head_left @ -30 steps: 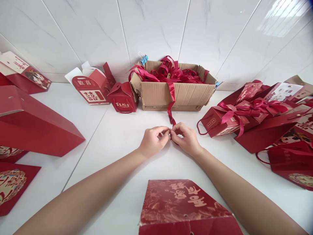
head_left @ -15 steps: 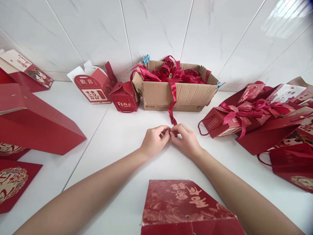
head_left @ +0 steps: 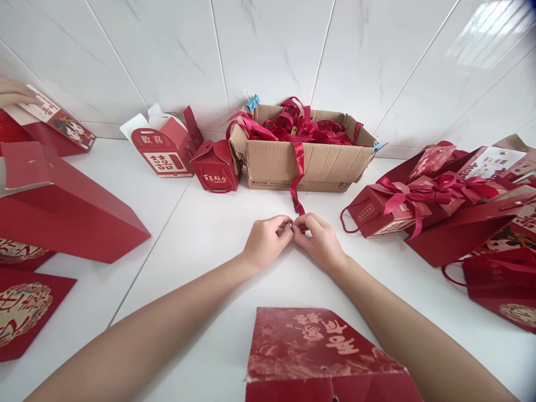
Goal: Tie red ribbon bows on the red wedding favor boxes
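My left hand (head_left: 268, 241) and my right hand (head_left: 318, 239) meet fingertip to fingertip, just above the white surface. A small gold-coloured metal piece (head_left: 290, 224) shows in the left fingertips; its exact kind is too small to tell. My right hand pinches the end of a dark red satin ribbon (head_left: 298, 162), largely hidden behind the fingers. That ribbon hangs over the front of a cardboard box (head_left: 310, 162) heaped with more red ribbon (head_left: 288, 125). Nearest to me, below my hands, stands a red gift box (head_left: 310, 340) with pink lettering.
Blue binder clips (head_left: 252, 101) grip the cardboard box's corners. Left of it stand an open red-and-white box (head_left: 163, 142) and a small red box (head_left: 216, 167). Several bow-tied gift boxes (head_left: 402, 209) crowd the right. Another person's hand (head_left: 19, 92) touches a box at far left.
Another person's hand has come into view on the box at far left. My hands stay together, with only slight finger movement; the whole view has shifted a little.
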Demonstrator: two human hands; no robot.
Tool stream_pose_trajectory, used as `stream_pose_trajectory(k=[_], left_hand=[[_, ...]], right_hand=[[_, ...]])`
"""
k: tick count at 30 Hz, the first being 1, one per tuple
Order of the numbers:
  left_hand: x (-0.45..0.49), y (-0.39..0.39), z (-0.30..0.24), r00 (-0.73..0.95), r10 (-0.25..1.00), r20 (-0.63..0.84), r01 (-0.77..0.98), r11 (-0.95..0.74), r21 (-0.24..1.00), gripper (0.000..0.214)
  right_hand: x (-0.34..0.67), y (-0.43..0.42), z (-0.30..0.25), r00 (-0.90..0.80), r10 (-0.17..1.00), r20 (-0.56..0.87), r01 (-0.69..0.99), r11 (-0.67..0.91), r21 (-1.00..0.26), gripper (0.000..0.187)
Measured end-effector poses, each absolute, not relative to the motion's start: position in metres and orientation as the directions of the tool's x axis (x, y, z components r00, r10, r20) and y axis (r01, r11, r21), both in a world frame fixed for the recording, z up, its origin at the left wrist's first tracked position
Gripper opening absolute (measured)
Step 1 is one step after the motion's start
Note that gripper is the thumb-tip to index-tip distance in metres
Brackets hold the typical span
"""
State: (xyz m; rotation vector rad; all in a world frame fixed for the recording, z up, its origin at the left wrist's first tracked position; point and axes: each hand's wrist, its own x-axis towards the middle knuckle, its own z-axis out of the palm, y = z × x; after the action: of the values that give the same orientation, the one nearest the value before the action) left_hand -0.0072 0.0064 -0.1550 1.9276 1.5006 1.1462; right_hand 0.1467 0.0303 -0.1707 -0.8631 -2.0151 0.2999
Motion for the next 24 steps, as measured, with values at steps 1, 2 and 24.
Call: stream_pose_trajectory(k=[1,2,24], left_hand=[[-0.0072,0.0065,-0.1550,0.066,0.938,0.339,0.575,-0.314,0.756,0.017],[-0.0071,0.0066,-0.1550,0.065,0.938,0.340,0.576,-0.313,0.755,0.017],[-0.0092,0.0081,-0.1563,0.057,0.942,0.330,0.493,-0.315,0.811,0.017]], right_hand=[[0.1468,0.0305,-0.1706,-0.355,0.680,0.641,0.458,0.725,-0.515,0.007],[0.1469,0.0307,-0.1705,-0.355,0.683,0.638,0.457,0.722,-0.519,0.007],[0.1532,0.0313,-0.1662,-0.383,0.803,0.457,0.225,0.561,-0.797,0.009]])
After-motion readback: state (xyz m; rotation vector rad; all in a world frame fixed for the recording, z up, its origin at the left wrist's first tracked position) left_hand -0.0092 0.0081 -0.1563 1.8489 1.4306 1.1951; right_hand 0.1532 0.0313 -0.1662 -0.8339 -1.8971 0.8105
